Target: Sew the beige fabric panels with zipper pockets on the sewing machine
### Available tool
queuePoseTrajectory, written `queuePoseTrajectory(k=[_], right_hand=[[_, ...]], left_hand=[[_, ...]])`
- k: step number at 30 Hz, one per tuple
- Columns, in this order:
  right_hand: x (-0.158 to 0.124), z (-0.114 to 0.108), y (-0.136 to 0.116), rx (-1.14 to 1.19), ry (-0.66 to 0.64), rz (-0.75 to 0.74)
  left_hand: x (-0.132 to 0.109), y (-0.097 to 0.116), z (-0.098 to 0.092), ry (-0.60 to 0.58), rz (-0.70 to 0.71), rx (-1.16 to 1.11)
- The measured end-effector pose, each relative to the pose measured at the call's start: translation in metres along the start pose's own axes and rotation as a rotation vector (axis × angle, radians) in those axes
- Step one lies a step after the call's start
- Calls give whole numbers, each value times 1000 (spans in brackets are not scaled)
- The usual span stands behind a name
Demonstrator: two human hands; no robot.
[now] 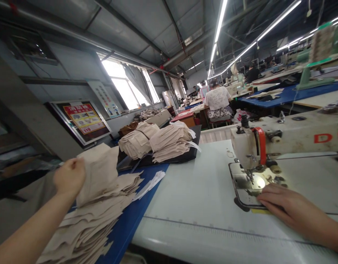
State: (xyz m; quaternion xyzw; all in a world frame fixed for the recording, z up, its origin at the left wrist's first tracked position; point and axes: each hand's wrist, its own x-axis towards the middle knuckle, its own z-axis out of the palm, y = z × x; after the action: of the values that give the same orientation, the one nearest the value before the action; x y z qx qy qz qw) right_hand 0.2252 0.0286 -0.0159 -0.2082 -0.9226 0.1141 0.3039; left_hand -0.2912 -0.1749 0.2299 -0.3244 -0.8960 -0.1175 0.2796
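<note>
Beige cut-fabric pieces [86, 227] lie in a loose stack over a blue table edge [127, 231], and the left hand [70, 176] rests against their raised upper sheaf, its fingers [75, 165] curled on the cloth, though whether they pinch it I cannot tell. Nearby, the right hand [292, 205] lies flat and open, holding nothing visible, at the needle plate [247, 183] of a white sewing machine [290, 139] on a pale table [191, 205]. Farther off, two beige stacks [169, 139] sit on a black tray [195, 141], and a seated co-worker [217, 101] works beyond.
</note>
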Motion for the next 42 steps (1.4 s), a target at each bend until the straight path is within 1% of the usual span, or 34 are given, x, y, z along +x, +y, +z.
queuePoseTrajectory(k=[2, 3, 4, 5, 6, 7, 9, 10, 11, 12, 13, 14, 15, 16, 18, 21, 23, 24, 26, 28, 31, 34, 36, 38, 40, 42], right_hand=[[2, -1, -2, -1, -23, 11], [2, -2, -3, -2, -35, 15], [3, -2, -3, -4, -44, 18], [3, -2, -4, -6, -51, 18], [4, -3, -4, -10, -59, 16], [4, -3, -4, -18, -67, 17], [4, -3, -4, -44, -75, 18], [5, -4, -5, -59, -72, 18], [5, -4, -6, -74, -64, 14], [6, -4, -7, -86, -52, 8], [6, -5, -8, -96, -40, 1], [7, -5, -9, -105, -32, -5], [8, -6, -10, -113, -30, -5], [9, -6, -10, -120, -31, -2], [10, -7, -11, -133, -37, 7], [13, -7, -12, -138, -42, 10], [14, -8, -13, -133, -41, 2], [15, -8, -14, -129, -40, -3], [17, -8, -17, -126, -38, -12], [18, -9, -21, -118, -40, -35], [18, -9, -28, -68, -69, -124], [16, -8, -35, 7, -139, -182], [15, -8, -38, 43, -178, -154], [13, -8, -40, 53, -191, -123], [12, -8, -39, 46, -191, -127], [12, -8, -38, 28, -186, -142]], left_hand=[[-9, 27, -9, 90, 1, 5], [-17, 43, -10, 111, 40, -2], [-28, 60, -10, 102, 110, -12], [-43, 78, -8, 65, 204, -22], [-63, 96, -2, 10, 305, -33], [-86, 115, 5, -81, 441, -44], [-143, 154, 26, -257, 725, -97], [-174, 172, 37, -339, 963, -130], [-203, 190, 49, -372, 1137, -151], [-230, 205, 59, -392, 1206, -174], [-252, 217, 67, -385, 1254, -189], [-268, 225, 73, -358, 1283, -216], [-279, 230, 77, -339, 1278, -257], [-284, 231, 81, -325, 1265, -311], [-280, 225, 86, -328, 1223, -449], [-258, 208, 97, -314, 1148, -597], [-244, 202, 106, -309, 1098, -594], [-239, 201, 111, -328, 1085, -565], [-234, 205, 120, -409, 1088, -490], [-234, 213, 126, -492, 1093, -429], [-236, 229, 131, -535, 1052, -393], [-238, 241, 128, -510, 1017, -405], [-239, 245, 124, -490, 1006, -435], [-240, 244, 120, -444, 995, -484], [-236, 237, 118, -366, 1013, -544], [-224, 219, 121, -274, 1032, -594]])
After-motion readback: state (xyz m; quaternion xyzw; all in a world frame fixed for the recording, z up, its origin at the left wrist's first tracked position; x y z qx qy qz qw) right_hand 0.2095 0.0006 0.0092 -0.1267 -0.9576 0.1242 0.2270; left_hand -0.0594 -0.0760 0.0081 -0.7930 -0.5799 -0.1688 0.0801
